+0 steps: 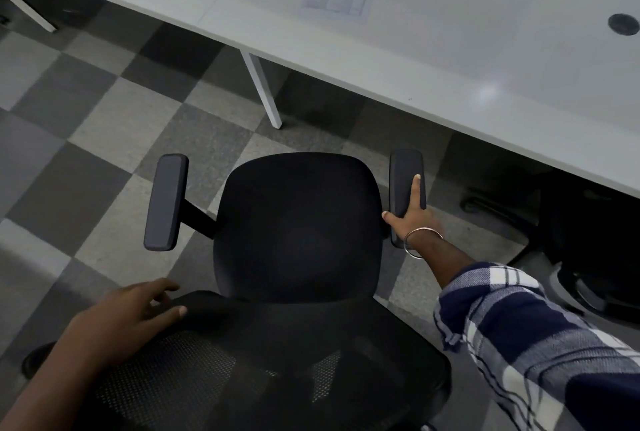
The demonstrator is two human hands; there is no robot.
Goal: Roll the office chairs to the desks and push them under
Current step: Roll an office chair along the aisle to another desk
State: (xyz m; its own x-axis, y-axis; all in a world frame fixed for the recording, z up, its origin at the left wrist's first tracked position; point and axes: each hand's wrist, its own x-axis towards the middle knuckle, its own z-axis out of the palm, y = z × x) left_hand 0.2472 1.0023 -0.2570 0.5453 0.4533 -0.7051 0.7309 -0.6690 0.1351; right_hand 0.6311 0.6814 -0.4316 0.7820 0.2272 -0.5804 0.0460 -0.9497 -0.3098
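So far the chair (298, 226) stands on the checked carpet (86, 111) in front of the desk (415, 59), its seat facing the desk edge but fully clear of it; none of it is under the top yet. It looks roughly lined up with the gap to the right of the white desk leg (261, 87), a little askew.

The left hand (131, 319) rests on the top of the backrest (277, 312), fingers loosely bent over its rim, thumb along the edge. The right hand (414, 215) lies on the right armrest (406, 184), one finger straight along the pad and the thumb out toward the seat; whether the other fingers wrap the far side I cannot tell. The left armrest (166, 202) is free.

Another chair (571, 236) sits partly under the desk to the right, so that one seems done.

What is left, I judge, is the last roll forward and the push under, watching that the armrests pass below the top.
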